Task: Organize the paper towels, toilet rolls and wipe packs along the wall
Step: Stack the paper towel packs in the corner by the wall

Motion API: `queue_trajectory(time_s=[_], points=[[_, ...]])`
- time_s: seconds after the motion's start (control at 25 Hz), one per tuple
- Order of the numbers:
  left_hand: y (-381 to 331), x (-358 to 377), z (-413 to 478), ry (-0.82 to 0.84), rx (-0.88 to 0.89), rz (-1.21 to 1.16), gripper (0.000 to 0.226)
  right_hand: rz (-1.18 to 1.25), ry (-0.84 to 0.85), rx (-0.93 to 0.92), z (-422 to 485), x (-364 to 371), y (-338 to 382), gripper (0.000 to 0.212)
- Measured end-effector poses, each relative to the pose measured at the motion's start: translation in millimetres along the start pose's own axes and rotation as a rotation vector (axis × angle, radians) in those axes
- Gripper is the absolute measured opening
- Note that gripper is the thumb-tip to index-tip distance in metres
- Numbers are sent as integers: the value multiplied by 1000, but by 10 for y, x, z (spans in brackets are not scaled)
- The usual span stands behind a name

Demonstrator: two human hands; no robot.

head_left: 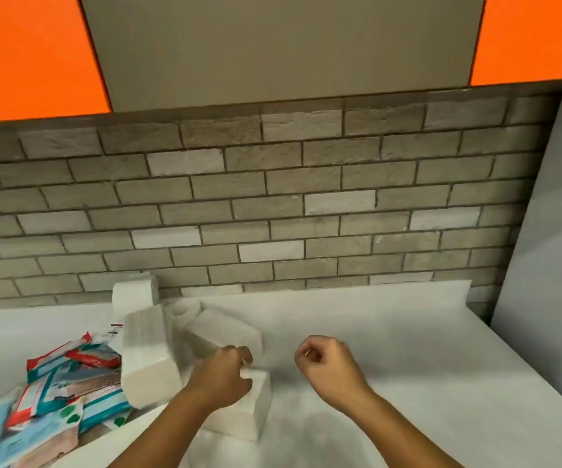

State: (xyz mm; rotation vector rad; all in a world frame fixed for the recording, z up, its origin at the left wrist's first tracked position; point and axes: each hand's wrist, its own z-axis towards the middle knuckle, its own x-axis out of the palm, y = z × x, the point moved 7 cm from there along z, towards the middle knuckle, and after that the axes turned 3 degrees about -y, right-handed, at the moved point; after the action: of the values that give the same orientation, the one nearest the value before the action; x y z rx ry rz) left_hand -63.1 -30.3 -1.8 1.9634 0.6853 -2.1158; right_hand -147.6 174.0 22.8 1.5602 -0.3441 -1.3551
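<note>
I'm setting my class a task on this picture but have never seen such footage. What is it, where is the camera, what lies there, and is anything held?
No machine here: a person's bare hands, filmed by one camera worn on the head, looking down at a white counter below a brick wall. Wipe packs lie heaped at left, toilet rolls by the wall, white paper packs between. The left hand rests on the nearest pack, grip blurred; the right hand is curled, empty.

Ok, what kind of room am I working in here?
Likely a home kitchen: a pale countertop against a grey brick-tile backsplash, with orange and beige cabinet fronts overhead.
</note>
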Motion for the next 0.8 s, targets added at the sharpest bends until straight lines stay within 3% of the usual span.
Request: queue_trajectory(time_s=[0.12, 0.36, 0.44, 0.56, 0.8], points=[[111, 465, 161, 368, -9, 215, 96, 4, 150, 68, 129, 251, -275, 12], [209, 723, 409, 459, 23, 451, 128, 75, 302, 176, 196, 617, -538, 8], [221, 774, 462, 450, 79, 497, 127, 100, 337, 218, 178, 736, -577, 12], [215, 826, 513, 316, 181, 497, 108, 172, 352, 315, 133, 904, -619, 24], [363, 750, 444, 44, 238, 266, 93, 404, 226, 581, -16, 1129, -604, 74]])
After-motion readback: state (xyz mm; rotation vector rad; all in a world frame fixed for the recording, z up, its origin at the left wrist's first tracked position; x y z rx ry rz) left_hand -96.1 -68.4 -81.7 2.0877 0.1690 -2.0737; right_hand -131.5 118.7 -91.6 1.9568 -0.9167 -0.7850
